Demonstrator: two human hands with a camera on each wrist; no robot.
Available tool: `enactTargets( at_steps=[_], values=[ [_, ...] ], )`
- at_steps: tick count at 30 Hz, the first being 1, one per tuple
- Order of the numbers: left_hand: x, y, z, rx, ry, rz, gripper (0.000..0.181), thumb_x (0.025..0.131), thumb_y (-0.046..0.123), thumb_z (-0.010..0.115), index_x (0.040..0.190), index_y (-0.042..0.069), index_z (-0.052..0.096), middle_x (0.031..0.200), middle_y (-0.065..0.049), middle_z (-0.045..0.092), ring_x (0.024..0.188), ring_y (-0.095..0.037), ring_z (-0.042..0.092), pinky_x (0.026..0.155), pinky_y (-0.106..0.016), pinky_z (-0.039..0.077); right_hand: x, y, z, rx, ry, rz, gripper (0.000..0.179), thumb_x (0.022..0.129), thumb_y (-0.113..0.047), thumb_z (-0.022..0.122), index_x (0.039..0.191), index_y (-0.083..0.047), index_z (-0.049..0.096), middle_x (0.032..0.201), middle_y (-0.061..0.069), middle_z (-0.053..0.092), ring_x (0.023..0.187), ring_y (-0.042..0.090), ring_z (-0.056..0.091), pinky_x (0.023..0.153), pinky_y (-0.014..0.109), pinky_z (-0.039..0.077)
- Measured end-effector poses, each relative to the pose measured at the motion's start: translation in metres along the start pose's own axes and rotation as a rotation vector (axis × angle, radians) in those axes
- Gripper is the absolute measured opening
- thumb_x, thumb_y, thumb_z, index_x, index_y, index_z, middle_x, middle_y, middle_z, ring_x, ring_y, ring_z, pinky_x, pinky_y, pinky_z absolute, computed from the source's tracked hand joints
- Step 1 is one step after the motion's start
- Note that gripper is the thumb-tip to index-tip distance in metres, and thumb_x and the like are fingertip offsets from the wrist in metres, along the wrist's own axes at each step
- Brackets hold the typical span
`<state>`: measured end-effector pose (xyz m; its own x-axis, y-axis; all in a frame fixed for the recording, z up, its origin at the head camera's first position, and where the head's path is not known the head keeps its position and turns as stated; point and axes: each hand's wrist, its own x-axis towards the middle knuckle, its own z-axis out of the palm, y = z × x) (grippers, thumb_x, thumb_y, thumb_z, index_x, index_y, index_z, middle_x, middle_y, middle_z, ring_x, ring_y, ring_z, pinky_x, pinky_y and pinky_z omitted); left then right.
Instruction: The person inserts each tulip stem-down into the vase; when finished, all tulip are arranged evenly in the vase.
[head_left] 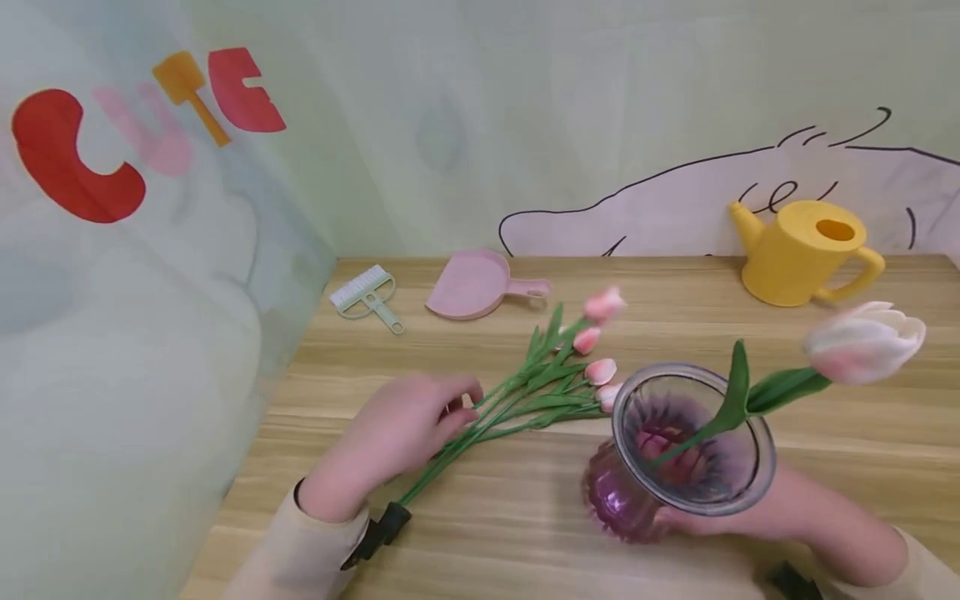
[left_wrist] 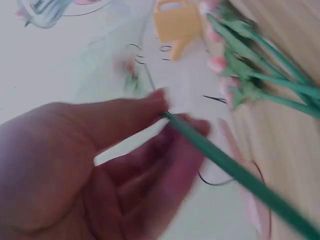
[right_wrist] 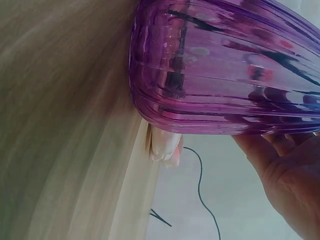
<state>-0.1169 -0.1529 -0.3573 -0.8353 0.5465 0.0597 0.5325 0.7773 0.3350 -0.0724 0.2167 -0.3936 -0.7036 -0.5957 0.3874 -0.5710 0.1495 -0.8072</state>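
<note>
My left hand (head_left: 408, 421) reaches over several pink tulips (head_left: 601, 372) that lie on the table with their green stems toward me. In the left wrist view, its thumb and fingertips pinch one green tulip stem (left_wrist: 235, 170); the other tulips lie beyond. My right hand (head_left: 738, 512) grips a clear purple ribbed vase (head_left: 618, 496) from the right side, partly hidden behind it in the head view. The right wrist view shows the fingers against the wall of the vase (right_wrist: 215, 65). One pale pink tulip (head_left: 862, 343) stands in the vase, leaning right over the rim.
A yellow watering can (head_left: 802, 254) stands at the back right of the wooden table (head_left: 525, 492). Along the back left lie a pink dustpan (head_left: 468, 287) and a small pale green brush (head_left: 367, 292). A printed cloth (head_left: 450, 125) rises behind the table.
</note>
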Motion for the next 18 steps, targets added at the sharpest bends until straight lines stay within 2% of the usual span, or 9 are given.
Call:
enactTargets(
  at_steps=[3,6,10,13,15,18],
  values=[
    [0.005,0.009,-0.011,-0.141,0.106,0.011,0.01,0.098,0.02,0.073,0.107,0.019,0.071,0.078,0.012,0.067,0.066,0.0,0.058,0.061,-0.023,0.05,0.0,-0.003,-0.001,-0.013,-0.007,0.042,0.093,0.066,-0.003,0.096,0.144,-0.01,0.046,0.133,0.0,0.063,0.122,0.008,0.062,0.103,0.018,0.049],
    [0.013,0.024,-0.023,-0.305,0.224,0.076,0.013,0.098,0.017,0.073,0.111,0.016,0.071,0.079,0.008,0.069,0.069,-0.002,0.062,0.06,-0.023,0.054,0.0,-0.004,-0.002,-0.022,-0.008,0.07,0.093,0.067,-0.005,0.096,0.145,-0.013,0.047,0.135,0.001,0.062,0.124,0.009,0.062,0.105,0.018,0.048],
    [0.027,0.054,-0.041,-0.583,0.386,0.21,0.017,0.095,0.005,0.073,0.111,0.008,0.07,0.08,0.0,0.07,0.064,-0.009,0.065,0.054,-0.026,0.057,0.001,-0.005,-0.004,-0.021,-0.003,0.077,0.094,0.067,-0.007,0.097,0.145,-0.014,0.046,0.135,0.001,0.062,0.124,0.009,0.062,0.105,0.019,0.048],
    [0.035,0.077,-0.053,-0.789,0.508,0.341,0.022,0.091,-0.009,0.071,0.111,-0.002,0.067,0.089,-0.01,0.066,0.061,-0.015,0.066,0.052,-0.03,0.059,0.002,-0.004,-0.004,-0.019,-0.004,0.063,0.093,0.067,-0.007,0.097,0.145,-0.013,0.046,0.135,0.001,0.062,0.124,0.01,0.062,0.105,0.019,0.048],
    [0.038,0.092,-0.06,-0.884,0.576,0.422,0.023,0.089,-0.015,0.069,0.111,-0.008,0.064,0.093,-0.015,0.064,0.062,-0.016,0.067,0.051,-0.033,0.059,0.002,-0.003,-0.005,-0.014,-0.005,0.05,0.093,0.067,-0.007,0.096,0.145,-0.012,0.046,0.135,0.002,0.062,0.124,0.01,0.062,0.105,0.019,0.048],
    [0.042,0.11,-0.067,-0.988,0.646,0.531,0.024,0.09,-0.016,0.067,0.112,-0.016,0.058,0.098,-0.024,0.065,0.064,-0.019,0.069,0.051,-0.035,0.059,0.002,-0.003,-0.005,-0.015,-0.008,0.048,0.093,0.067,-0.006,0.096,0.145,-0.012,0.046,0.135,0.003,0.063,0.125,0.01,0.061,0.106,0.02,0.048]
  ],
)
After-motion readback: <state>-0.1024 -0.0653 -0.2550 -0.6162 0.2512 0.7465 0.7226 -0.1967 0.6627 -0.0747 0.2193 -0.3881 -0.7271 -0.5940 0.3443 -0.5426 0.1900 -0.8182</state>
